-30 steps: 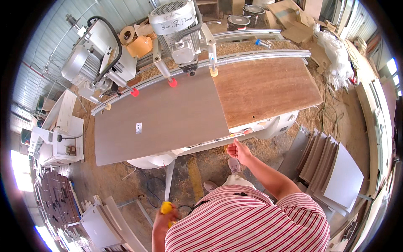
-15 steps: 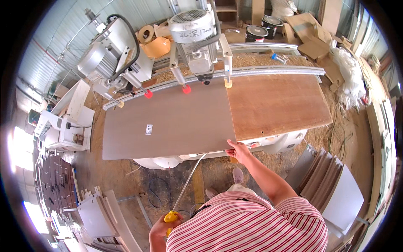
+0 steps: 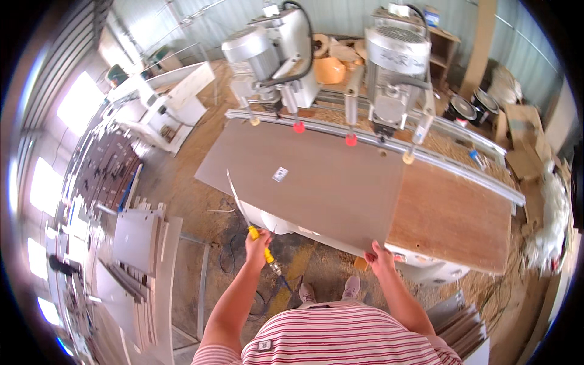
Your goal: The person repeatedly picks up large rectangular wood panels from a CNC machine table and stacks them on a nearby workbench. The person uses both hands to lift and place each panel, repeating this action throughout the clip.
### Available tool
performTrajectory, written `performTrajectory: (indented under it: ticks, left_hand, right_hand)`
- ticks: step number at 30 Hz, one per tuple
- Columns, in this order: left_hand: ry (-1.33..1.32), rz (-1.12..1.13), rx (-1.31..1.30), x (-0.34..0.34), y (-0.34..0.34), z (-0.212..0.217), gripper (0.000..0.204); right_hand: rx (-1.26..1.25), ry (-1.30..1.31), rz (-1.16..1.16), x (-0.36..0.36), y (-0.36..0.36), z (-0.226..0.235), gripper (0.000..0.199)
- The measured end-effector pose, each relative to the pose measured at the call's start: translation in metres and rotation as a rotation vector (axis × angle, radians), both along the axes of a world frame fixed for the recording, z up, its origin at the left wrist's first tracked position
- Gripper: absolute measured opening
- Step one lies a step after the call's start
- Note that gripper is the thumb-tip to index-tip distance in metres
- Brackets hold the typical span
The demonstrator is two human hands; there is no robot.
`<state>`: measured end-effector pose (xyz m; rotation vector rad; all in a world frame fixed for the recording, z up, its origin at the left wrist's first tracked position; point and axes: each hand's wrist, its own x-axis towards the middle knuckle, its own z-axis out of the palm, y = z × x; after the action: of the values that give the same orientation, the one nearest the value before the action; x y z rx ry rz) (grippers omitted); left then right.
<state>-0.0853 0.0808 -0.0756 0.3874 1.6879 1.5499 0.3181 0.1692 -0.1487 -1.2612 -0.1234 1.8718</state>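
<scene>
Yellow blow gun (image 3: 253, 232) in left hand (image 3: 257, 244), fingers wrapped round handle; long axis slants, nozzle pointing forward-left, tip seen against left part of grey-brown panel (image 3: 322, 182). Panel on worktop (image 3: 453, 213), long axis left to right. Right hand (image 3: 380, 260) at panel's near right corner, fingers bunched; grip cannot tell. Half second ago: gun lower, nozzle leaning right.

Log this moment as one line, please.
Left hand: holds yellow-handled tool | Right hand: at near right corner of grey-brown panel | White label: on panel | Brown board: right of panel
</scene>
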Motion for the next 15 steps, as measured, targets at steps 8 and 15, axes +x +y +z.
performTrajectory:
  ticks: [8,15]
  left_hand:
    - [-0.172,0.446,-0.008,-0.011,-0.001,-0.073,0.023]
    - [-0.420,0.388,0.029,0.028,-0.035,-0.068,0.014]
  right_hand:
    - [0.034,-0.037,0.374,0.106,-0.107,0.139,0.035]
    - [0.105,-0.316,0.366,0.106,-0.060,0.166,0.038]
